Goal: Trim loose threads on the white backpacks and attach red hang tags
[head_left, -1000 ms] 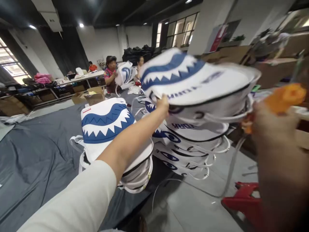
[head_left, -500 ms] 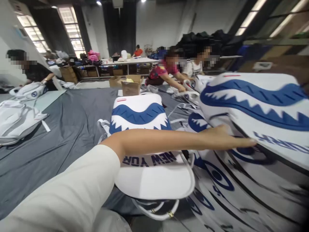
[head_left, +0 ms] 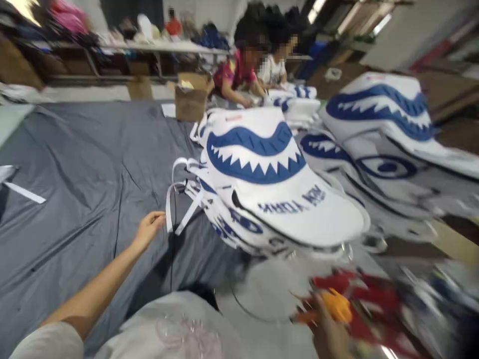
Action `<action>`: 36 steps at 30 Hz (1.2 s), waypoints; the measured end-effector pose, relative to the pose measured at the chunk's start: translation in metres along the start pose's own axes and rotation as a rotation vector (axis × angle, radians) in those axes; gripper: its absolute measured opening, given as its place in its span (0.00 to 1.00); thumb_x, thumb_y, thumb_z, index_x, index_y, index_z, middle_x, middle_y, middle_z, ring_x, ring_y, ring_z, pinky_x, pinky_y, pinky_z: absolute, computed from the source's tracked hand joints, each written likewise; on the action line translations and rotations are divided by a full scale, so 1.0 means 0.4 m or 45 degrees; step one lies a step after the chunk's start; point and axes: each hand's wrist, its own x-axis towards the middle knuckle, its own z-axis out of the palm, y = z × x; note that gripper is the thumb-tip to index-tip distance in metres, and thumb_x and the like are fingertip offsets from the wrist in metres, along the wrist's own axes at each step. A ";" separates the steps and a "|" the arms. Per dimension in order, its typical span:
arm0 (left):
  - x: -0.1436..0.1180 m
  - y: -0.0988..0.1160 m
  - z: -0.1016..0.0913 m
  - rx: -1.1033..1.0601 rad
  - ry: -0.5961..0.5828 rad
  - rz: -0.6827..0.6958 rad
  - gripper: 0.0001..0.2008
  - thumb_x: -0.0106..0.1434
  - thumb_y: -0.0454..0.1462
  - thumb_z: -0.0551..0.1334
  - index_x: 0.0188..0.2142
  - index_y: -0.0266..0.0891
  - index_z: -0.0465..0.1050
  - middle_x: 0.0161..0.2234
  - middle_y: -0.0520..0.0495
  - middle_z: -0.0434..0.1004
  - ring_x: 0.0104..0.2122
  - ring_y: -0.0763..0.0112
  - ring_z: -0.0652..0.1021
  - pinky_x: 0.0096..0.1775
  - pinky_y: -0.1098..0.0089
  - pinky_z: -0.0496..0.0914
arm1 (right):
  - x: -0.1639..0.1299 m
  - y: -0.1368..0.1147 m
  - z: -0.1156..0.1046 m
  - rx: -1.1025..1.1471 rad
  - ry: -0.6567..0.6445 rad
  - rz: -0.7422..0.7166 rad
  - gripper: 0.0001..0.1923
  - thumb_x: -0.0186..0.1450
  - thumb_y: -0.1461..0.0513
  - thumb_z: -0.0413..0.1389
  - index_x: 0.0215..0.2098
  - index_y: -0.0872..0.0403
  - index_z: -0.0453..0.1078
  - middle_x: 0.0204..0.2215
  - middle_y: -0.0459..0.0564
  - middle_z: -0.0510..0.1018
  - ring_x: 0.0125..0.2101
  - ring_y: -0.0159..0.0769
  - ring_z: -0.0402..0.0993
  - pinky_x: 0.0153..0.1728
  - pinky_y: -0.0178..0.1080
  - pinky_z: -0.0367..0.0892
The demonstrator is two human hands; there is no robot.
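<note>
Head view. The left hand (head_left: pixel 148 230) reaches forward over the grey cloth (head_left: pixel 86 164) that covers the floor, fingers loosely curled and half open, gripping nothing; its fingertips lie just beside the white straps (head_left: pixel 179 199) that hang off the near pile of bags (head_left: pixel 262 189). These bags are white with a blue, saw-toothed mouth pattern, and they lie flat one on another, probably so that the pile stays level and the straps fall free to one side within reach. The pile sits ahead and to the right of the left hand, near but not touched by it.

The right hand (head_left: pixel 331 331) shows at the lower edge, heavily blurred; it appears closed around an orange tool (head_left: pixel 337 305), though the blur makes the grip uncertain. It is well apart from the near pile, below and to the right of it. A red object (head_left: pixel 359 291), too smeared to identify, lies just behind the tool.

A second pile of bags (head_left: pixel 377 124) of the same pattern rests to the right, leaning away. Beyond the piles two other people (head_left: pixel 254 70) bend over more bags. A cardboard box (head_left: pixel 190 97) stands on the cloth near them, and a long desk (head_left: pixel 160 47) carrying assorted goods runs along the back.
</note>
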 end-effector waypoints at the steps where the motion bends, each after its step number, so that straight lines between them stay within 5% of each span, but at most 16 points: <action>1: -0.020 -0.069 -0.052 0.046 -0.057 -0.104 0.32 0.42 0.57 0.67 0.39 0.35 0.74 0.41 0.39 0.80 0.37 0.63 0.78 0.37 0.67 0.69 | -0.064 0.050 0.046 0.060 0.061 0.068 0.18 0.66 0.47 0.47 0.48 0.47 0.60 0.36 0.54 0.74 0.45 0.48 0.76 0.36 0.47 0.78; 4: -0.087 -0.207 -0.163 0.140 -0.164 -0.325 0.33 0.41 0.57 0.67 0.39 0.37 0.73 0.42 0.38 0.80 0.37 0.63 0.79 0.36 0.66 0.69 | -0.210 0.154 0.178 0.236 -0.006 0.281 0.10 0.61 0.52 0.54 0.36 0.48 0.62 0.33 0.51 0.75 0.44 0.48 0.77 0.36 0.39 0.76; 7: -0.133 -0.261 -0.202 0.198 -0.242 -0.397 0.33 0.40 0.57 0.67 0.39 0.37 0.73 0.41 0.38 0.80 0.37 0.62 0.79 0.36 0.65 0.69 | -0.290 0.206 0.280 0.274 -0.049 0.314 0.10 0.57 0.59 0.61 0.33 0.51 0.65 0.30 0.49 0.76 0.39 0.45 0.77 0.33 0.35 0.73; 11: -0.167 -0.276 -0.186 0.271 -0.380 -0.283 0.33 0.42 0.58 0.66 0.41 0.36 0.73 0.41 0.38 0.80 0.37 0.61 0.78 0.39 0.64 0.70 | -0.305 0.217 0.352 0.501 0.002 0.287 0.08 0.59 0.61 0.58 0.35 0.52 0.64 0.28 0.46 0.75 0.38 0.38 0.76 0.33 0.31 0.70; 15: -0.218 -0.295 -0.133 0.432 -0.483 -0.113 0.31 0.48 0.58 0.62 0.41 0.35 0.73 0.38 0.39 0.80 0.37 0.59 0.79 0.42 0.60 0.72 | -0.216 0.169 0.351 0.806 0.147 0.243 0.05 0.62 0.59 0.52 0.36 0.52 0.61 0.26 0.42 0.73 0.35 0.33 0.75 0.32 0.30 0.70; 19: -0.289 -0.301 0.009 0.648 -0.622 0.272 0.24 0.58 0.52 0.58 0.44 0.37 0.75 0.42 0.40 0.79 0.43 0.58 0.78 0.50 0.55 0.70 | -0.113 0.118 0.303 1.081 0.168 0.186 0.08 0.61 0.59 0.52 0.38 0.51 0.62 0.27 0.40 0.75 0.33 0.31 0.77 0.31 0.31 0.71; 23: -0.384 -0.285 0.275 0.845 -0.801 0.692 0.25 0.62 0.42 0.59 0.58 0.41 0.67 0.59 0.40 0.69 0.60 0.56 0.68 0.61 0.51 0.60 | -0.101 0.139 0.269 1.216 -0.064 0.193 0.13 0.54 0.59 0.59 0.37 0.53 0.66 0.28 0.45 0.78 0.31 0.36 0.79 0.29 0.35 0.73; 26: -0.462 -0.302 0.469 0.925 -0.986 0.632 0.41 0.57 0.35 0.64 0.68 0.38 0.51 0.66 0.35 0.56 0.65 0.56 0.62 0.64 0.52 0.56 | -0.133 0.206 0.248 1.273 -0.283 0.193 0.16 0.51 0.57 0.63 0.35 0.54 0.68 0.29 0.48 0.80 0.31 0.39 0.79 0.27 0.35 0.73; 28: -0.501 -0.323 0.556 0.995 -1.052 0.538 0.47 0.56 0.32 0.64 0.70 0.38 0.42 0.69 0.34 0.48 0.66 0.54 0.60 0.64 0.52 0.57 | -0.134 0.248 0.217 1.324 -0.348 0.212 0.17 0.51 0.56 0.63 0.36 0.53 0.68 0.30 0.47 0.80 0.33 0.38 0.80 0.29 0.34 0.73; 32: -0.521 -0.333 0.636 1.200 -0.813 0.557 0.44 0.58 0.30 0.60 0.70 0.43 0.40 0.71 0.36 0.32 0.67 0.50 0.55 0.62 0.50 0.60 | -0.053 0.239 0.158 1.416 -0.363 0.210 0.18 0.55 0.55 0.61 0.42 0.51 0.67 0.35 0.45 0.80 0.39 0.38 0.79 0.36 0.39 0.75; 36: -0.450 -0.304 0.666 1.303 -0.527 0.690 0.38 0.61 0.31 0.59 0.69 0.37 0.46 0.70 0.32 0.43 0.66 0.51 0.58 0.62 0.53 0.60 | 0.069 0.122 0.187 1.134 -0.272 -0.087 0.18 0.64 0.51 0.50 0.47 0.51 0.64 0.40 0.49 0.79 0.42 0.39 0.78 0.37 0.40 0.74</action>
